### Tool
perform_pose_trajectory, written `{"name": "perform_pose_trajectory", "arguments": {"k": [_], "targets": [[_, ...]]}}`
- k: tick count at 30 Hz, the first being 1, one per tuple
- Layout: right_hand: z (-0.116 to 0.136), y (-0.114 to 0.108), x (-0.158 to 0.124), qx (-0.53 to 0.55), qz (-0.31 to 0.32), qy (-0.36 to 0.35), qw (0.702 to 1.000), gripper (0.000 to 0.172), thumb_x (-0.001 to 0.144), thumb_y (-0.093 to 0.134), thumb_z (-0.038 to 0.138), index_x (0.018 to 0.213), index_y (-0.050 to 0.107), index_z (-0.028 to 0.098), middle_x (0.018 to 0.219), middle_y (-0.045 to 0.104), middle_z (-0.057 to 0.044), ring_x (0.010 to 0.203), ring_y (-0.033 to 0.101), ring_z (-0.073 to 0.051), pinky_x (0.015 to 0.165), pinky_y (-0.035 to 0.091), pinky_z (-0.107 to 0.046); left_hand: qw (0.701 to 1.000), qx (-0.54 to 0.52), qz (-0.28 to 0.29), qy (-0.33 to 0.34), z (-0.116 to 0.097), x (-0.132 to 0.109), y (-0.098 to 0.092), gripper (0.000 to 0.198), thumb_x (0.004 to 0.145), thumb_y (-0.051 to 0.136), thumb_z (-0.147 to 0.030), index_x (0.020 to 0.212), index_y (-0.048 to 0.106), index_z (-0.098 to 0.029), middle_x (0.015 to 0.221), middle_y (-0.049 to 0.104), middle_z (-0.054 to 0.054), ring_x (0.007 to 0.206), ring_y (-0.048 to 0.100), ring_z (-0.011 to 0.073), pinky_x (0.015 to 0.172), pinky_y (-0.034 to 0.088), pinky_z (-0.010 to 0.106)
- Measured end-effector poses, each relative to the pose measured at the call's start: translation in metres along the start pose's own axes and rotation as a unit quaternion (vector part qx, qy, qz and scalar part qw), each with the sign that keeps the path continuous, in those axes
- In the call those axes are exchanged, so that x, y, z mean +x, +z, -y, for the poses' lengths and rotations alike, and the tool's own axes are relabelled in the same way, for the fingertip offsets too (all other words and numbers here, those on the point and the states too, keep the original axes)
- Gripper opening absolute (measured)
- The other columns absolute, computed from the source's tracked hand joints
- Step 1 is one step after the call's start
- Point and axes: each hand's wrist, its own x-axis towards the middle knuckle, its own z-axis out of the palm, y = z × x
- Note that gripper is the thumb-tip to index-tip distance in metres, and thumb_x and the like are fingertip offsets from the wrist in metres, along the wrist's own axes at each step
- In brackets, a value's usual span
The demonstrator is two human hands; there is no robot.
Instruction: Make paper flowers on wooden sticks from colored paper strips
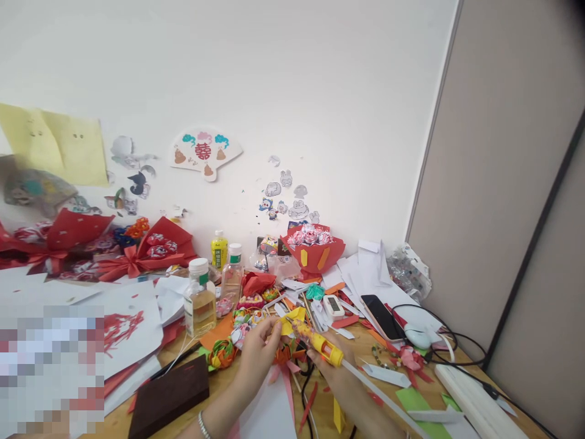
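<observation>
My left hand (261, 346) pinches a folded piece of yellow paper (292, 318) between thumb and fingers. My right hand (337, 361) is closed around a yellow hot glue gun (329, 352), its nozzle at the yellow paper; I cannot tell whether they touch. A long whitish glue stick (381, 397) sticks out of the gun's back end toward the lower right. Just left of my hands lie folded paper flowers, among them an orange and green one (222, 353). Part of my right hand's fingers is hidden behind the gun.
Behind my hands stand a bottle of amber liquid (200, 305), a red-wrapped paper bouquet (314, 251) and a small white digital timer (334, 307). A phone (382, 317) and black cables lie at right, near a white power strip (475, 399). A dark brown box (170, 396) sits front left.
</observation>
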Motion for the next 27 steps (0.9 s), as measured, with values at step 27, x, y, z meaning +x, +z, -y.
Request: {"name": "perform_pose_trajectory", "arguments": {"k": [27], "targets": [[-0.010, 0.000, 0.011, 0.126, -0.101, 0.169, 0.972, 0.034, 0.063, 0.065, 0.049, 0.074, 0.067, 0.017, 0.063, 0.066, -0.003, 0.068, 0.062, -0.022, 0.059, 0.048, -0.028, 0.955, -0.192, 0.151, -0.171, -0.008, -0.006, 0.015, 0.040, 0.070, 0.055, -0.057, 0.071, 0.050, -0.018, 0.052, 0.062, -0.003, 0.042, 0.060, 0.0143, 0.033, 0.029, 0.017]]}}
